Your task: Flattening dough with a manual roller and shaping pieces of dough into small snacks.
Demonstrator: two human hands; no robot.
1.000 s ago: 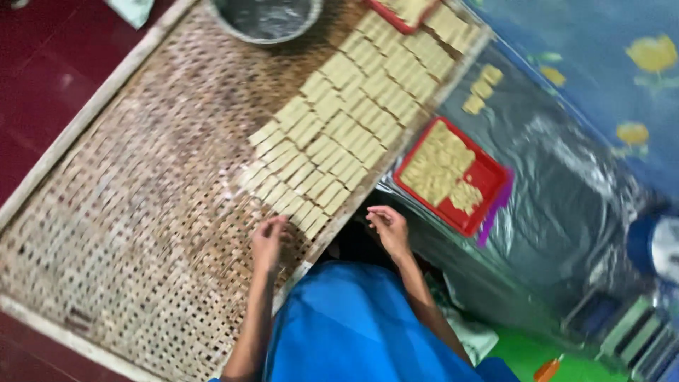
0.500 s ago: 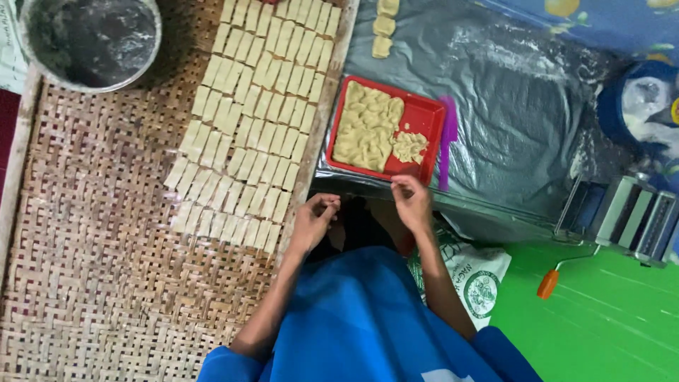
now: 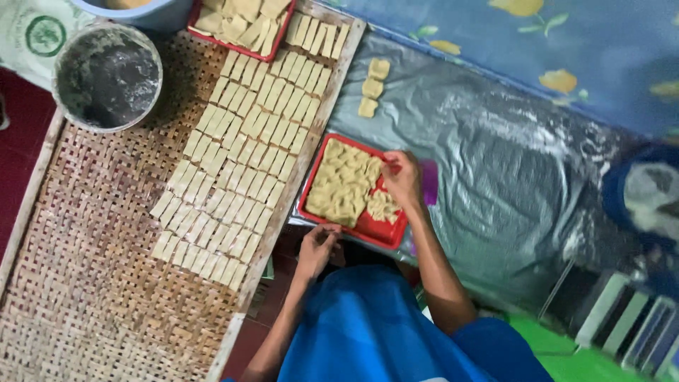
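A red tray (image 3: 387,230) of pale yellow dough pieces (image 3: 343,184) lies on a grey plastic sheet (image 3: 495,163) in front of me. My right hand (image 3: 403,180) is over the tray's right side, fingers down among the pieces; whether it grips one is hidden. Just below the tray's near edge, my left hand (image 3: 318,246) is curled above my blue-clad lap (image 3: 368,325), with nothing visible in it. To the left, a woven bamboo tray (image 3: 92,247) carries neat rows of flat rectangular pieces (image 3: 240,163).
A grey bucket (image 3: 107,76) stands at the woven tray's far left corner. A second red tray (image 3: 237,21) of pieces sits at its far end. Three loose pieces (image 3: 373,88) lie on the plastic sheet. A purple object (image 3: 428,182) shows behind my right hand.
The view has swung and closed in. My right hand has gone from my lap up into the red tray. My left hand stays low near the tray's near edge.
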